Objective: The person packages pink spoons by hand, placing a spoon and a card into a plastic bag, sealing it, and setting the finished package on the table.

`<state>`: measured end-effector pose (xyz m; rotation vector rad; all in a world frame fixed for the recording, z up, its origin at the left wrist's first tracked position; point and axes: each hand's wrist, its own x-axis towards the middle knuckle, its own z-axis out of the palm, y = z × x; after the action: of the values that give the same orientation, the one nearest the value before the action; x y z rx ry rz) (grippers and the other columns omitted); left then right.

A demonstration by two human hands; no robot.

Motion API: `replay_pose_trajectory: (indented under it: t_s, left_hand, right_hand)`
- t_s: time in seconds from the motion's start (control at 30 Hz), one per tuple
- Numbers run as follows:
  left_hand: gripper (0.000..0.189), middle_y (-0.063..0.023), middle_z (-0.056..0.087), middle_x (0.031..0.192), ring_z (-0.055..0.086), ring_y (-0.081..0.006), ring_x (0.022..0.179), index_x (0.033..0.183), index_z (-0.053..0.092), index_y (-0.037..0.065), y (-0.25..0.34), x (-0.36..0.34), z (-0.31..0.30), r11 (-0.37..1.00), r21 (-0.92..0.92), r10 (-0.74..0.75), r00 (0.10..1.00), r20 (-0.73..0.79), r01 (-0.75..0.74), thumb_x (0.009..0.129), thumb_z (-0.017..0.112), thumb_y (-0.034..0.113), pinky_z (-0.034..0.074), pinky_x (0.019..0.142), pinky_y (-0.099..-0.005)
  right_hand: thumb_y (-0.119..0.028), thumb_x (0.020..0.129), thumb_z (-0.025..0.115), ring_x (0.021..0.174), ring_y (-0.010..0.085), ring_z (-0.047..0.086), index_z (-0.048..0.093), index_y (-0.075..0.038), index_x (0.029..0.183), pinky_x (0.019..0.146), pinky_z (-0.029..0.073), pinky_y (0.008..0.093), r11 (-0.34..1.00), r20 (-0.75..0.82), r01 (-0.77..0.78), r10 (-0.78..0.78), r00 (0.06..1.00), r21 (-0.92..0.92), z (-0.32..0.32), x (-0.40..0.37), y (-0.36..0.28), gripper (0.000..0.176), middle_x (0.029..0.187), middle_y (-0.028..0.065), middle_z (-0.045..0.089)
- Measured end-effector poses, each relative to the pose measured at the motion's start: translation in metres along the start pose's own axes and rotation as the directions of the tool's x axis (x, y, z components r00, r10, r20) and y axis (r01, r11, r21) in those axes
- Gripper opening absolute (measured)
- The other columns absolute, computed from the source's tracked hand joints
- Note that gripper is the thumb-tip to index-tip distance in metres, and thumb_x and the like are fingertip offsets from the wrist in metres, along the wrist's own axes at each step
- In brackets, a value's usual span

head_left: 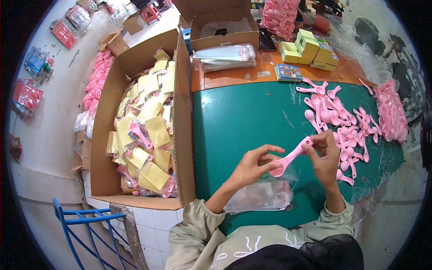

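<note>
A pink measuring spoon point(292, 155) is held slantwise above the green tabletop, its bowl toward my left hand point(254, 166). My left thumb and fingers close on the bowl's edge, while the index finger stretches out above it. My right hand point(325, 155) pinches the end of the handle, near its hole. Under my hands lies a stack of clear plastic bags point(263, 195) at the front of the table. More pink spoons point(330, 110) lie in a loose heap to the right, close to my right hand.
Left of the green table point(234, 117) stands a big cardboard box point(183, 121) of packed bags with yellow cards. Behind are plastic sleeves point(225, 56), an open carton point(220, 33), yellow card stacks point(310, 49) and a booklet stack point(288, 72). A bagged spoon bundle point(390, 112) sits right.
</note>
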<state>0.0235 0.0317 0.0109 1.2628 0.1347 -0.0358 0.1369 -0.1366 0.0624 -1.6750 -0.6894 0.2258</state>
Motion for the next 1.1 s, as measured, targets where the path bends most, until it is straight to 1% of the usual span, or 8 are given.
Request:
replay_pose_trajectory:
  t_s: [0.2,0.47,0.63,0.73,0.83,0.93,0.97,1.1]
  left_hand:
    - [0.027,-0.0057,0.066,0.094,0.061,-0.0102,0.085,0.108,0.062,0.0,-0.001,0.006,-0.003,0.995,0.102,-0.002,1.0,-0.022,0.004,0.093,0.053,0.02,0.049,0.071,-0.0248]
    - [0.034,-0.0081,0.064,0.101,0.059,-0.014,0.095,0.111,0.059,-0.003,0.02,0.01,0.003,0.987,-0.125,0.077,0.986,-0.15,-0.097,0.096,0.045,0.025,0.047,0.081,-0.0258]
    - [0.038,-0.0117,0.064,0.099,0.061,-0.0149,0.092,0.113,0.057,-0.004,0.013,0.008,-0.016,0.994,-0.015,0.107,0.994,0.005,-0.107,0.097,0.043,0.028,0.048,0.081,-0.0262]
    - [0.037,-0.0121,0.064,0.098,0.061,-0.0154,0.089,0.11,0.058,-0.005,0.018,0.006,-0.016,0.994,-0.011,0.108,0.991,-0.082,-0.109,0.097,0.042,0.026,0.049,0.081,-0.0267]
    - [0.037,-0.0144,0.064,0.099,0.063,-0.0176,0.088,0.108,0.058,-0.005,0.019,0.007,-0.019,0.986,-0.101,0.108,0.974,-0.2,-0.13,0.097,0.042,0.026,0.051,0.079,-0.0276]
    - [0.036,-0.0164,0.064,0.1,0.064,-0.0195,0.087,0.107,0.057,-0.005,0.018,0.007,-0.024,0.979,-0.108,0.139,0.954,-0.266,-0.173,0.097,0.042,0.026,0.052,0.077,-0.0292]
    - [0.036,-0.0165,0.064,0.1,0.064,-0.0195,0.087,0.107,0.057,-0.005,0.019,0.007,-0.024,0.979,-0.104,0.141,0.949,-0.283,-0.177,0.097,0.042,0.027,0.052,0.077,-0.029]
    - [0.037,-0.0167,0.064,0.101,0.064,-0.0197,0.088,0.108,0.057,-0.004,0.019,0.003,-0.025,0.98,-0.101,0.136,0.941,-0.309,-0.174,0.097,0.041,0.027,0.052,0.077,-0.0285]
  right_hand:
    - [-0.004,0.079,0.068,0.071,0.0121,0.061,0.055,0.002,0.086,0.063,0.049,0.0247,0.955,0.061,0.23,-0.223,0.973,-0.188,-0.003,0.017,-0.003,0.017,0.077,0.0083,0.061]
    - [-0.007,0.078,0.069,0.066,0.0132,0.058,0.057,0.001,0.082,0.061,0.046,0.0253,0.96,0.249,0.238,-0.196,0.948,-0.149,0.009,0.03,-0.012,0.015,0.074,0.0082,0.06]
    - [-0.026,0.085,0.063,0.08,0.0182,0.059,0.059,0.001,0.089,0.069,0.046,0.0307,0.963,0.281,0.228,-0.182,0.942,-0.144,0.003,0.04,-0.01,0.027,0.091,0.0135,0.06]
    - [-0.049,0.088,0.05,0.099,0.0242,0.053,0.061,-0.001,0.096,0.082,0.043,0.0376,0.818,0.565,0.567,-0.422,0.709,-0.101,0.014,0.053,-0.018,0.051,0.112,0.0183,0.053]
    - [-0.058,0.088,0.041,0.107,0.0284,0.049,0.064,-0.004,0.101,0.088,0.04,0.0397,0.92,0.659,0.359,-0.368,0.656,0.157,0.016,0.088,0.004,0.06,0.122,0.0184,0.048]
    - [-0.053,0.087,0.047,0.097,0.0213,0.057,0.067,-0.004,0.094,0.08,0.045,0.0344,0.998,0.489,0.015,0.02,0.872,-0.068,-0.004,0.182,0.05,0.053,0.11,0.0146,0.059]
    - [-0.043,0.085,0.054,0.076,0.0204,0.062,0.066,0.001,0.082,0.068,0.047,0.033,0.826,0.179,0.263,-0.198,0.964,-0.498,-0.009,0.216,0.088,0.045,0.087,0.0133,0.065]
    - [-0.043,0.077,0.063,0.06,0.0269,0.062,0.066,0.002,0.075,0.061,0.047,0.0362,0.509,0.063,0.056,-0.002,0.998,-0.859,-0.044,0.293,0.191,0.044,0.063,0.0168,0.061]
